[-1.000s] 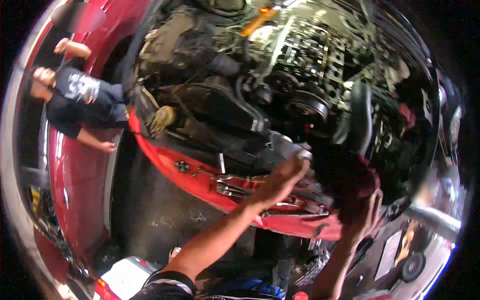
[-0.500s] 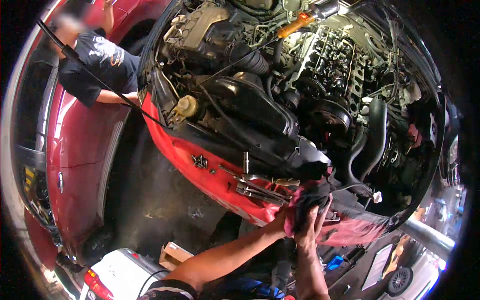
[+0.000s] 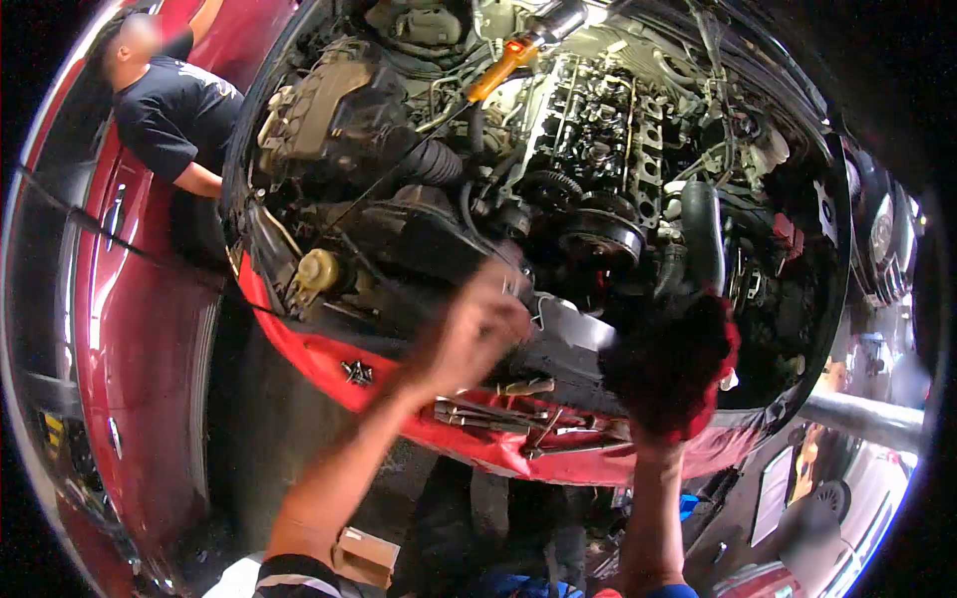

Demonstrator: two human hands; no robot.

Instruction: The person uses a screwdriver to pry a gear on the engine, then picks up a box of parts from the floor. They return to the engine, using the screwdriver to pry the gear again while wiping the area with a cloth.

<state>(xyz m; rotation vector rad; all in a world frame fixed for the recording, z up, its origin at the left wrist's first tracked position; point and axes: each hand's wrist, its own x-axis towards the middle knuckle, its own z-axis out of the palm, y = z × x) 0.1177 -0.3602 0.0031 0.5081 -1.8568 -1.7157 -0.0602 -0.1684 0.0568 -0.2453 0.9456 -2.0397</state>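
My left hand (image 3: 477, 329) is raised over the front of the engine bay, smeared by motion. Its fingers look partly bent, and whether anything is between them cannot be made out. To its right, my right hand (image 3: 658, 439) holds up a dark and red cloth (image 3: 673, 374), which hides the fingers. Below the hands, several metal tools (image 3: 478, 414) lie on a red cover (image 3: 319, 364) along the front edge of the car. An opened engine (image 3: 588, 140) with exposed gears and a round pulley (image 3: 603, 239) is behind them.
An orange work light (image 3: 503, 72) hangs over the engine. A small pile of bolts (image 3: 357, 373) sits on the red cover's left part. At the upper left, another person (image 3: 169, 110) stands by a red car (image 3: 140, 339). An open cardboard box (image 3: 366, 556) is on the floor.
My left hand has left the cloth and moved up and left. My right hand has shifted right with the cloth, now spread over it. The view has shifted too.
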